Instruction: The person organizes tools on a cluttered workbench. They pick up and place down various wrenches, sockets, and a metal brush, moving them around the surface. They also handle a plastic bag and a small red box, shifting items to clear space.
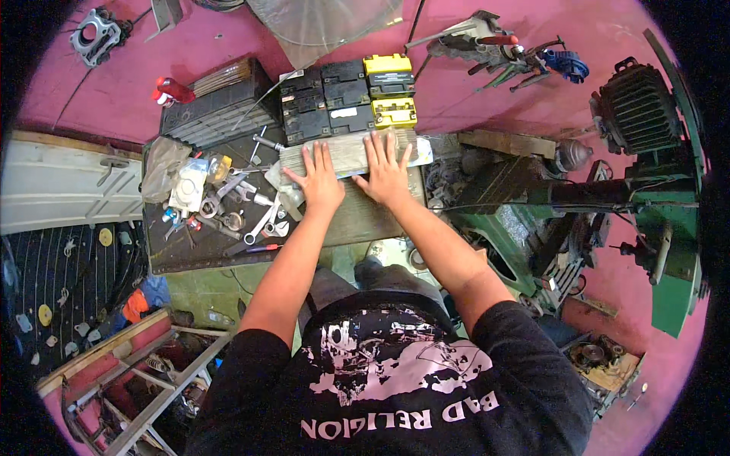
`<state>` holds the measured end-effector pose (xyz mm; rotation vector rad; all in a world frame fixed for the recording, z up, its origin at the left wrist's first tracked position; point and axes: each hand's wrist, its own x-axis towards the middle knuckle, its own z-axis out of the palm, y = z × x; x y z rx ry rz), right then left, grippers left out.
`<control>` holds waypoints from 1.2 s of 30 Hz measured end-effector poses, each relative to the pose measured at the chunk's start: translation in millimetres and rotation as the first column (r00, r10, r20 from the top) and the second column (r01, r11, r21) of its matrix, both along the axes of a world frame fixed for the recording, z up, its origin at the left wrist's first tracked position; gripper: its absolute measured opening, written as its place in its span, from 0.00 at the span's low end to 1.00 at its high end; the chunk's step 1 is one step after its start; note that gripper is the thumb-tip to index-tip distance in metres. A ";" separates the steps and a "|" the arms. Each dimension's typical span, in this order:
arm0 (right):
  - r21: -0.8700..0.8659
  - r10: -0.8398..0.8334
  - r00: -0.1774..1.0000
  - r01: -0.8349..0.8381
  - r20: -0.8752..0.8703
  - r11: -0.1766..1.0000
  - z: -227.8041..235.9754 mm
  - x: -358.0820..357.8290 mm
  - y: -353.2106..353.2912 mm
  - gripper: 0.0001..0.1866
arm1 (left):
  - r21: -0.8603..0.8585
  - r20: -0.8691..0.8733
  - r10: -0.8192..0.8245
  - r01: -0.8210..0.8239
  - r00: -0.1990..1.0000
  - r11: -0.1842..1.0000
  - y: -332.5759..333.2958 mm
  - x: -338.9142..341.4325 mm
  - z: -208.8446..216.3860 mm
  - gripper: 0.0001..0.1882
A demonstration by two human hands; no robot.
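Note:
Both of my hands rest flat, fingers spread, on a worn greyish board with a ribbed or grained top (346, 156) at the back of the workbench (365, 216). My left hand (321, 182) lies on its left half, fingers pointing away from me. On its right half is my right hand (385, 173), also stretched out. Neither hand grips anything. Directly behind the board stand several batteries, black ones (348, 120) and yellow-topped ones (394, 112). Printed paper or plastic (423, 152) shows past the board's right end.
Wrenches (262, 224), sockets and a plastic bag (163, 169) crowd the bench's left side. A red-handled tool (263, 248) lies by the front edge. Behind is a stacked dark case (217, 106). A green drill press with a motor (639, 106) stands at right, a metal-framed rack (163, 395) at lower left.

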<state>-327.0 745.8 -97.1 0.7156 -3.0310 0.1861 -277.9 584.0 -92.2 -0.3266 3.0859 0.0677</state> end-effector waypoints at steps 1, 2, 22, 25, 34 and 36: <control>0.011 -0.004 1.000 0.003 0.029 1.000 -6.2 -1.4 0.1 0.60 | 0.000 -0.007 -0.004 0.004 1.000 1.000 -1.8 -0.7 0.6 0.53; 0.024 -0.002 0.998 0.000 0.056 1.000 -0.4 -3.8 -0.9 0.59 | 0.003 -0.016 -0.002 0.002 1.000 1.000 -3.4 -1.5 -0.7 0.53; -0.483 -0.340 0.904 0.425 0.258 0.765 -24.4 -34.2 74.2 0.46 | 0.526 -0.177 0.362 -0.223 0.915 0.821 -87.2 26.9 -25.9 0.43; -0.555 -0.287 0.863 0.490 0.415 0.672 -43.6 -50.6 89.1 0.39 | 0.597 -0.332 0.241 0.005 0.912 0.802 -153.9 30.3 -97.8 0.38; -0.533 -0.324 0.831 0.543 0.453 0.649 -70.1 -56.5 80.4 0.33 | 0.950 -0.072 0.410 -0.063 0.909 0.306 -118.3 10.8 -79.9 0.34; -0.518 -0.332 0.827 0.548 0.454 0.657 -66.0 -57.9 75.4 0.31 | 0.884 -0.128 0.369 -0.063 0.921 0.463 -126.3 15.7 -86.4 0.33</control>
